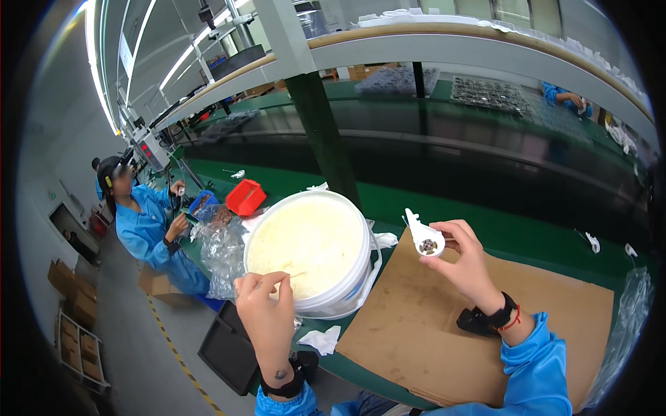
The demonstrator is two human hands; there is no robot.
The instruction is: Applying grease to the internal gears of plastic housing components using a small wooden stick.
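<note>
My left hand (265, 308) is closed in a pinch on a thin stick (297, 275). The stick's tip points over the pale yellow paste (312, 232) that fills a large white bucket (338, 299); whether it touches the paste I cannot tell. Above the cardboard, my right hand (466, 265) grips a small white plastic housing (416, 225) by its round end. That end is turned up toward me and shows small metal parts (428, 246) inside. The housing's narrow arm points up and away.
A flat cardboard sheet (416, 326) covers the bench at right. Left of the bucket are a clear plastic bag (220, 256), a red bin (245, 197) and a blue bin (203, 204). Similar white housings (592, 241) lie at far right. A co-worker (149, 225) in blue handles parts at left.
</note>
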